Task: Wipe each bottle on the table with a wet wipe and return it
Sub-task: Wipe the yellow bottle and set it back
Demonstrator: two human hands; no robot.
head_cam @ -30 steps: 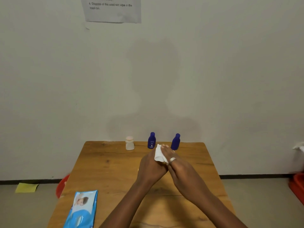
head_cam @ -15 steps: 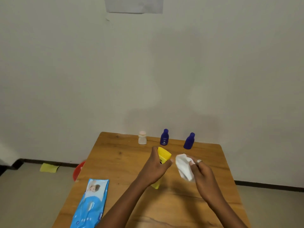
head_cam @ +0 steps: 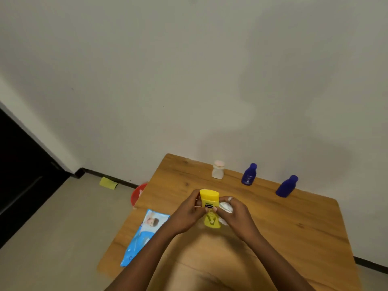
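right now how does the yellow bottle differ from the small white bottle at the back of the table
The yellow plastic bottle is held above the wooden table between the left hand and right hand, with a white wet wipe against it; the small white bottle stands untouched near the far edge. The yellow one looks larger and has a dark label; the white one looks plain. Both are upright.

Yellow bottle [head_cam: 210, 203] with black label, two blue bottles [head_cam: 249, 174] [head_cam: 286, 186], white wipe [head_cam: 226, 207], blue pack [head_cam: 144, 234], brown wood-grain table [head_cam: 294, 227].
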